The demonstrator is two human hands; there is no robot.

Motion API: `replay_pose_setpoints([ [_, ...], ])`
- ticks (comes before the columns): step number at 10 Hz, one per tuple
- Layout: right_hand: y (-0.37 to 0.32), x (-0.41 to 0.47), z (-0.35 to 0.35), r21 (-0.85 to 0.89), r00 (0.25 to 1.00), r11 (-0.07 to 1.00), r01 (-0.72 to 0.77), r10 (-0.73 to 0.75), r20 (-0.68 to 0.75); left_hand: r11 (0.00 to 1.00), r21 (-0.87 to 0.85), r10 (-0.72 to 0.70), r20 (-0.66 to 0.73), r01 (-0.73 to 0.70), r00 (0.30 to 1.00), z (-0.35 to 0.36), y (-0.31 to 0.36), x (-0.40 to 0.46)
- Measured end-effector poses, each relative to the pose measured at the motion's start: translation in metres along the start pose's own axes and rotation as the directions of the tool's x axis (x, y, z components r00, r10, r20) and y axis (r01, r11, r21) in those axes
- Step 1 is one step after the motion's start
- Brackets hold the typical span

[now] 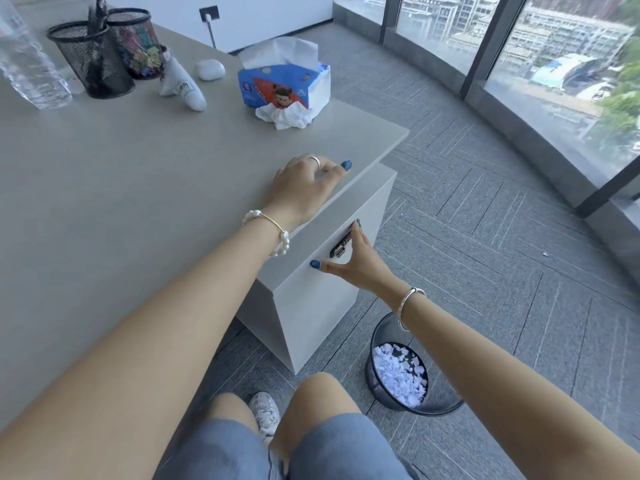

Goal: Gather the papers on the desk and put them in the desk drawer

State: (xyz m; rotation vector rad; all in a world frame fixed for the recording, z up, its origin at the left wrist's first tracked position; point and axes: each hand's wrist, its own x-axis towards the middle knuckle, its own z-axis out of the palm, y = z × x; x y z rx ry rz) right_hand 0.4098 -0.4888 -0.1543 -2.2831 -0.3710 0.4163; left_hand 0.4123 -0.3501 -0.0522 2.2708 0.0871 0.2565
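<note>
— Grey carpet tiles (467, 209) ran out to a wall of windows (519, 64), and the desk (121, 174) filled the near left. What sat on it?

— Toward its far edge: a blue tissue box (282, 85) with a crumpled tissue (284, 116) touching its front, two black mesh pen cups (104, 53), a clear water bottle (27, 64) beside them, a white tube (181, 86) and a white pebble-shaped case (210, 69). No loose papers showed on the desk.

— And the drawer?

— Its pedestal (322, 299) stood under the desk's right end. The drawer front (349, 237) looked flush with the cabinet, with a dark lock (341, 245) near its top.

— The hands?

— The left hand (304, 188) rested palm down on the desk's edge, fingers loosely curled, gripping nothing. The right hand (356, 261) was spread against the drawer front, thumb out, fingers over the lock, holding nothing.

— Anything below?

— A dark wastebasket (381, 341) on the carpet, right of the pedestal, holding torn white scraps (400, 374).
</note>
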Motion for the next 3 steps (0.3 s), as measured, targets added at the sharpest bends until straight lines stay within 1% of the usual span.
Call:
replay_pose_setpoints([
  [1, -0.003, -0.002, -0.009, -0.021, 1.0, 1.0, -0.014, 0.014, 0.009, 1.0, -0.022, -0.015, 0.003, 0.015, 1.0, -0.001, 0.0, -0.001],
  [2, -0.016, -0.017, -0.021, 0.012, 1.0, 1.0, 0.012, -0.012, -0.012, 0.997, -0.063, -0.047, 0.026, 0.049, 0.999, -0.004, 0.008, -0.008],
  [3, -0.029, -0.036, -0.037, 0.084, 0.997, 0.995, 0.057, -0.054, -0.047, 0.984, -0.151, -0.09, 0.054, 0.097, 0.994, -0.01, 0.01, -0.016],
])
